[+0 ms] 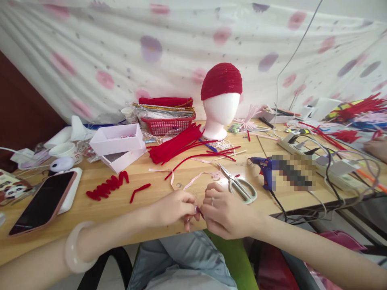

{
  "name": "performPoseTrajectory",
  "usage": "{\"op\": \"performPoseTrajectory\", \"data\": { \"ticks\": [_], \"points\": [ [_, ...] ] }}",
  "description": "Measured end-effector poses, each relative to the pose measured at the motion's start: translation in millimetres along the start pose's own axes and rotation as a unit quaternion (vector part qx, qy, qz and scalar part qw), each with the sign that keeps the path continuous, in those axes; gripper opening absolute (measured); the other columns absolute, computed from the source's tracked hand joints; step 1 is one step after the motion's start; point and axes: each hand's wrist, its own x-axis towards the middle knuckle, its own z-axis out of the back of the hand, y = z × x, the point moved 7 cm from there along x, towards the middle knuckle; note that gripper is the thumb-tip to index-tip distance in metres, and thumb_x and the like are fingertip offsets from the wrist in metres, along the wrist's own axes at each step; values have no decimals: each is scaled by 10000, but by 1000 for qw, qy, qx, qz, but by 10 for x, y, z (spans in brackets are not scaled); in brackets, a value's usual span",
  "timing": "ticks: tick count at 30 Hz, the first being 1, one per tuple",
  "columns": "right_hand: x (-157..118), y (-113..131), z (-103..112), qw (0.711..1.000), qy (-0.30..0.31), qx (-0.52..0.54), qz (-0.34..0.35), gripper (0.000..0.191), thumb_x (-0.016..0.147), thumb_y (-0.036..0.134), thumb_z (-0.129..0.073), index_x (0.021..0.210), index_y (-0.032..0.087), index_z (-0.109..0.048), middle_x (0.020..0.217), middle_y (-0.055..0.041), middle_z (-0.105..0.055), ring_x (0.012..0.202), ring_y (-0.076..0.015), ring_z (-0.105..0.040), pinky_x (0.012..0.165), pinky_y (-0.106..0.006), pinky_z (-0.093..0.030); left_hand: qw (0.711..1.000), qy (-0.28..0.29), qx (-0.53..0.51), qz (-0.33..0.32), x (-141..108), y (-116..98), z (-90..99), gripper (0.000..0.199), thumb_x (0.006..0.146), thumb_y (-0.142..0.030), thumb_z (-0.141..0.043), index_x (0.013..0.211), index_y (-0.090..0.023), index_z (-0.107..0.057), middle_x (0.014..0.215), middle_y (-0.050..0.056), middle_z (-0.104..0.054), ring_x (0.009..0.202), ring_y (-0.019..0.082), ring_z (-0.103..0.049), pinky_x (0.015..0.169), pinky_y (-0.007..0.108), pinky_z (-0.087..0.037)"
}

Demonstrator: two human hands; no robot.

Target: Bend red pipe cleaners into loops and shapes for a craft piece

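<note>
Fingertips of the left hand (177, 209) and right hand (226, 213) meet, curled, near the table's (117, 204) edge — whether they grip anything I cannot tell — with scissors (233, 178) just beyond the right hand and a bent red strip (140, 188) left of the left hand.

no readable text, brand or number anywhere, lettering-like marks on the panda item (13, 189) at the left edge too blurred to make out, small label on the blue glue gun (266, 173) illegible, pixelation beside it
</note>
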Motion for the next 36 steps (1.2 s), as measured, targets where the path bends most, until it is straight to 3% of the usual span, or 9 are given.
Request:
{"op": "performPoseTrajectory", "data": {
  "ticks": [2, 5, 8, 13, 17, 27, 30, 33, 36],
  "points": [
    [-48, -239, -115, 949, 13, 261, -177, 201, 877, 173, -431, 764, 156, -597, 668, -19, -563, 620, -146, -472, 649, -299, -406, 935, -118, 267, -202, -139, -268, 52, 190, 861, -171, -412, 723, -174, -544, 684, 21, -584, 617, 172, -582, 602, 299, -479],
    [-148, -345, -438, 730, 4, 611, -307, 219, 826, 268, -455, 693, 148, -581, 608, 2, -534, 494, -103, -403, 531, -255, -358, 734, -212, 499, -409, -394, -429, -121, 252, 894, -111, -345, 751, -170, -544, 704, 47, -583, 586, 176, -543, 508, 277, -425],
    [-191, -271, -701, 571, 39, 755, -321, 204, 730, 275, -479, 653, 132, -601, 482, 26, -484, 429, -101, -385, 531, -268, -359, 604, -253, 568, -499, -507, -401, -242, 263, 914, -90, -342, 789, -154, -564, 663, 26, -557, 565, 170, -532, 591, 306, -493],
    [-219, -106, -840, 426, 119, 843, -308, 176, 733, 320, -481, 649, 173, -530, 441, 77, -362, 442, -102, -368, 592, -269, -362, 542, -255, 609, -519, -490, -366, -276, 183, 907, -101, -423, 838, -132, -589, 657, 1, -557, 543, 159, -528, 725, 352, -545],
    [-192, -88, -821, 376, 114, 868, -302, 190, 755, 334, -490, 653, 175, -509, 434, 93, -325, 431, -92, -312, 629, -262, -378, 536, -238, 625, -515, -466, -345, -248, 184, 923, -110, -430, 841, -134, -594, 658, 1, -562, 550, 154, -541, 706, 337, -552],
    [-178, -133, -857, 371, 28, 866, -333, 177, 715, 269, -505, 566, 184, -461, 399, 117, -265, 424, -76, -234, 654, -229, -397, 553, -214, 608, -528, -451, -332, -161, 198, 936, -121, -435, 831, -148, -601, 698, 3, -602, 613, 149, -573, 791, 329, -537],
    [-174, -153, -899, 394, 1, 848, -355, 182, 682, 259, -499, 525, 189, -439, 401, 115, -256, 428, -69, -245, 663, -233, -396, 571, -210, 592, -529, -421, -315, -147, 212, 940, -113, -409, 846, -138, -597, 708, 13, -600, 640, 155, -576, 822, 337, -522],
    [-178, -299, -823, 514, -74, 774, -364, 204, 670, 234, -510, 497, 195, -409, 420, 97, -284, 445, -72, -290, 589, -235, -347, 624, -211, 557, -506, -374, -305, -114, 248, 919, -85, -356, 790, -155, -556, 670, 20, -565, 591, 163, -532, 633, 302, -496],
    [-157, -402, -618, 717, -74, 607, -335, 237, 755, 250, -511, 540, 193, -431, 494, 66, -347, 501, -90, -316, 521, -240, -264, 702, -201, 512, -452, -315, -307, -70, 230, 880, -78, -345, 750, -184, -502, 651, 18, -542, 545, 167, -495, 477, 289, -386]
  ]
}}
